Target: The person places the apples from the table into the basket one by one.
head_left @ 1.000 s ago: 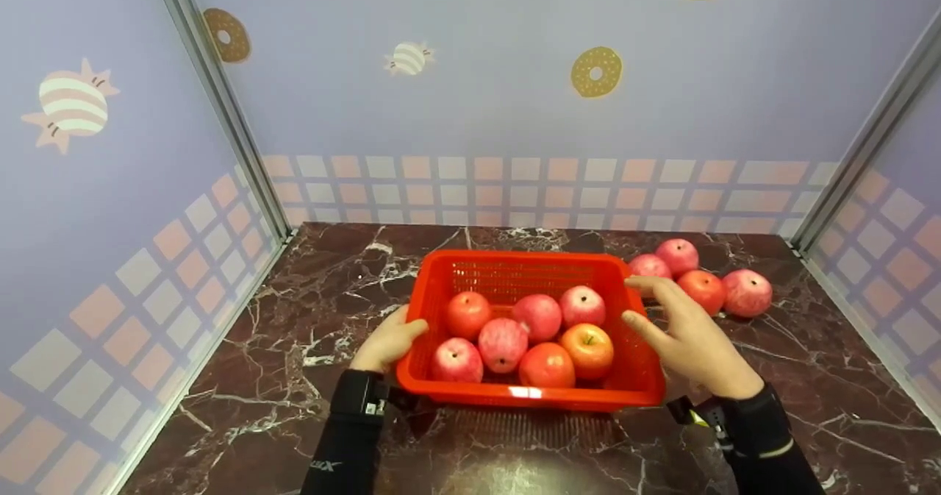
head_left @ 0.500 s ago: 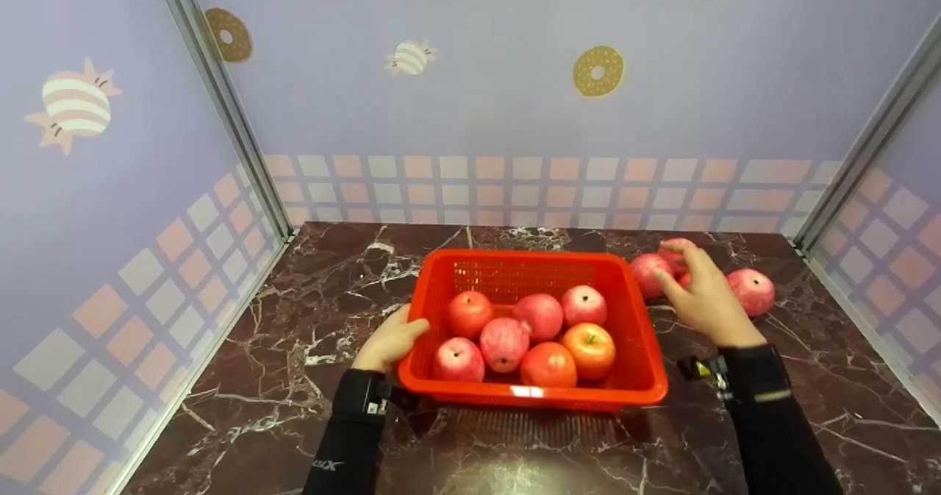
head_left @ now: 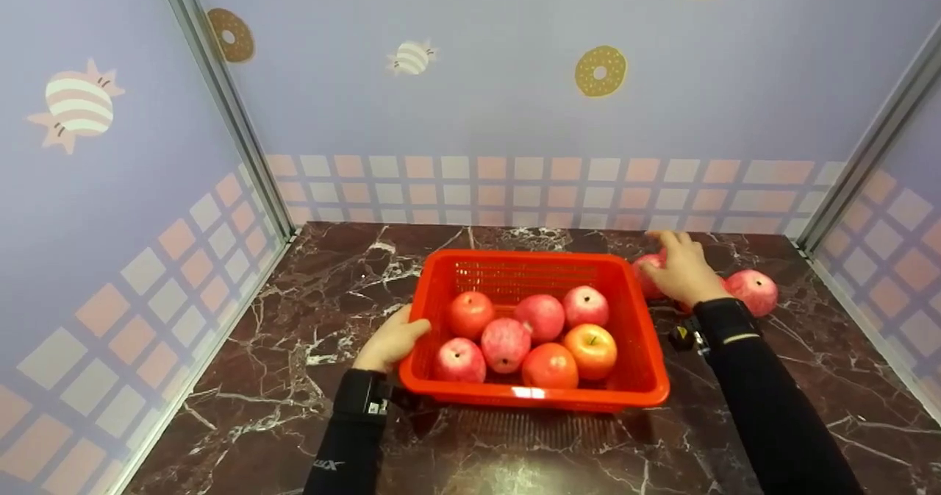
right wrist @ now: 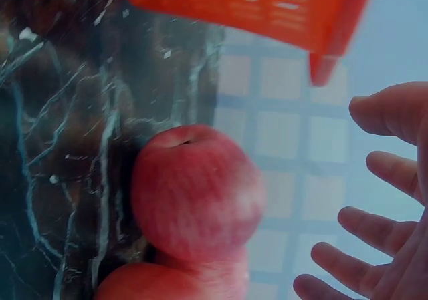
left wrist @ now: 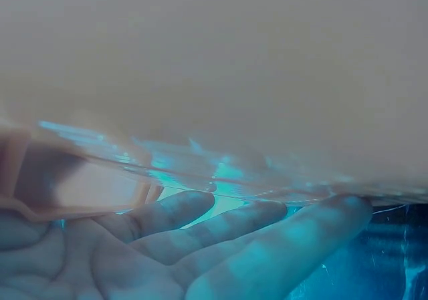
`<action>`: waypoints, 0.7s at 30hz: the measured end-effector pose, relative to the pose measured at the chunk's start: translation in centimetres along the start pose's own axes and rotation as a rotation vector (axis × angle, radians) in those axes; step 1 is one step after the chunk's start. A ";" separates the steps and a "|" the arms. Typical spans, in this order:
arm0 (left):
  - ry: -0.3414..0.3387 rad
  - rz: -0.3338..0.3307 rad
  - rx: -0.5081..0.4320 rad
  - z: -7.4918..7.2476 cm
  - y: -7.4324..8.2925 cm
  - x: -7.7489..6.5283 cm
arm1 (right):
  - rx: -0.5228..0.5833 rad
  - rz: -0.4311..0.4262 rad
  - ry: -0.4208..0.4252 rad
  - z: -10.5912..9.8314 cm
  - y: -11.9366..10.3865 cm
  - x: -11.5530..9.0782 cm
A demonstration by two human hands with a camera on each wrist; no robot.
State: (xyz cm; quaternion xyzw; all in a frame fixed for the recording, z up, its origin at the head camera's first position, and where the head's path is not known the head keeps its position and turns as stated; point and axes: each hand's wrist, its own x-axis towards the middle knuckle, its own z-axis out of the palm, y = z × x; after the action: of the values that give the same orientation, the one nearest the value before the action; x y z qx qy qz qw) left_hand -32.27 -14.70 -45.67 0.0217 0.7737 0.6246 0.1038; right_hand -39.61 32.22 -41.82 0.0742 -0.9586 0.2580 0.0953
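Note:
A red plastic basket (head_left: 531,257) holds several red apples and one yellow-orange apple (head_left: 591,351). My left hand (head_left: 390,340) grips its left side, the thumb hooked over the rim. In the left wrist view the fingers (left wrist: 234,246) of that hand stretch along the outside of the blurred basket. My right hand (head_left: 687,271) is over the loose apples at the back right, fingers spread and slightly bent. One red apple (right wrist: 197,193) shows apart from those fingers in the right wrist view, with an orange-red apple (right wrist: 150,283) beside it. The hand partly hides the apple cluster.
Another loose apple (head_left: 755,293) lies right of my right hand. Beside the basket's back right corner sits a further apple (head_left: 647,287). Walls with printed sweets and checks (head_left: 514,186) enclose the dark marbled table (head_left: 242,377) at the back and sides.
My right hand has moved from beside the basket's right rim back and to the right, over the loose apples. My left hand and the basket have stayed in place.

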 end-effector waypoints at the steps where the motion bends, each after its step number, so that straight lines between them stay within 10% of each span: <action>1: 0.000 0.002 0.001 0.0 0.0 0.0 | -0.008 -0.001 -0.006 0.2 0.1 0.2; 21: 0.013 0.027 0.022 0.1 -0.2 -0.1 | -0.140 0.010 -0.120 2.4 0.8 2.3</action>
State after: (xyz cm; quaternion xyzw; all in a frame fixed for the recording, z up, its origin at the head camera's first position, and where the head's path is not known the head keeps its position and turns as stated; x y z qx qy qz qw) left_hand -32.19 -14.66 -45.86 0.0292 0.7807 0.6177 0.0902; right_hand -42.28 31.46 -43.69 0.0776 -0.9786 0.1857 0.0415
